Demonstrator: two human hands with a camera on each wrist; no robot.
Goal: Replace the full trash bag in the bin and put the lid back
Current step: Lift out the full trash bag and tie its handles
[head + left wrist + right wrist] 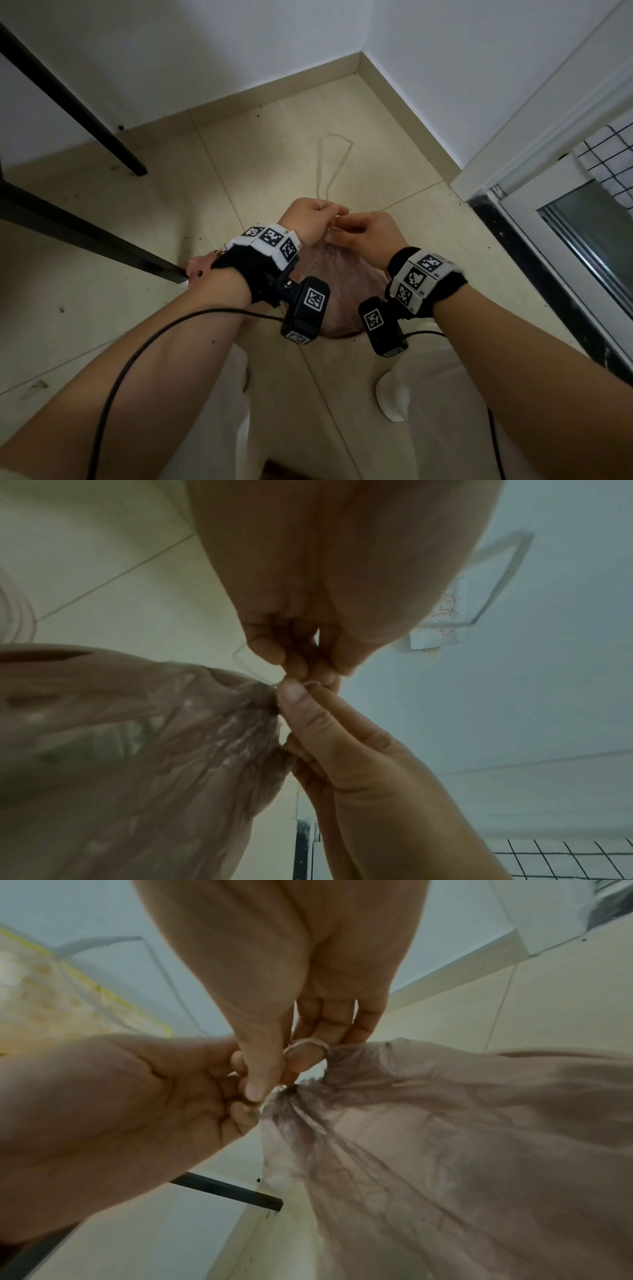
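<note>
A translucent pinkish trash bag stands on the floor below my hands, its mouth gathered into a tight neck. My left hand pinches the pale drawstring just above the neck, and the string's long loop trails away over the floor. My right hand pinches the string at the neck from the other side. In the right wrist view a turn of the string lies round one right finger. The left wrist view shows both hands' fingertips meeting at the bag.
Two black table legs slant in from the left. A pink rounded object lies by the nearer leg, half hidden by my left wrist. A sliding door frame runs along the right. The wall corner is ahead. My knees flank the bag.
</note>
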